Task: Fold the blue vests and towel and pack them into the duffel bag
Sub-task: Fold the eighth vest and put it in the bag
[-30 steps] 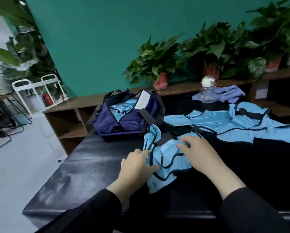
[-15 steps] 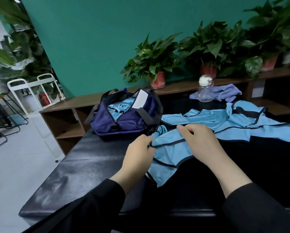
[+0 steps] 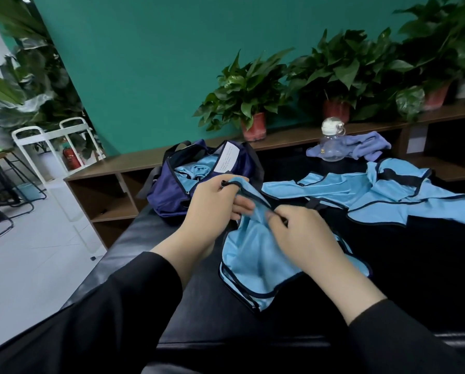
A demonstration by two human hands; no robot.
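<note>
Your left hand (image 3: pixel 215 201): pinches vest (image 3: pixel 255 255) trim | your right hand (image 3: pixel 301 233): grips same vest | vest hem: on table (image 3: pixel 134 238)

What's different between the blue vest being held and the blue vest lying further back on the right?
The held vest is gripped at its top edge by the left hand and right hand and lifted partly off the table; the far vest lies untouched, spread wide. The held vest is bunched and hangs narrow; the far vest sprawls, with a black band showing. Both are light blue with dark trim.
</note>
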